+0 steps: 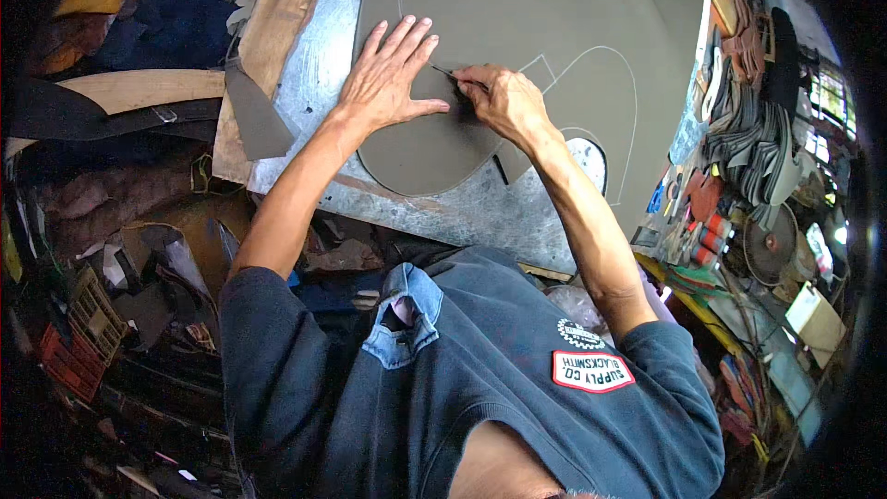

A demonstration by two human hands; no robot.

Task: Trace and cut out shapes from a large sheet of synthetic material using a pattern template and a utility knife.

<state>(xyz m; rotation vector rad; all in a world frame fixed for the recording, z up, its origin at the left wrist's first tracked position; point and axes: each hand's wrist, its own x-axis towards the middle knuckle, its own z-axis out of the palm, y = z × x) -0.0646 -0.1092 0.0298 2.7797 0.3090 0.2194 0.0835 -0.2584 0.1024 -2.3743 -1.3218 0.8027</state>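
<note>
A large grey-brown sheet (517,0), leather-like, lies on the metal-topped table (416,208). Thin pale lines are drawn on it, among them a tall rounded outline and small angular shapes. My left hand (388,79) rests flat on the sheet, fingers spread and thumb out to the right. Just to its right, my right hand (508,102) is closed around a thin dark pointed tool (443,69), its tip close to the left fingertips. Most of the tool is hidden in my fingers, so its exact kind cannot be told. The sheet's near edge is cut in curves.
A grey offcut (257,111) lies on the table's left side, and a short black strip (502,170) near the curved edge. Stacked dark cut pieces (758,152) and a round fan (771,242) stand right. Red and yellow crates (83,337) sit at lower left.
</note>
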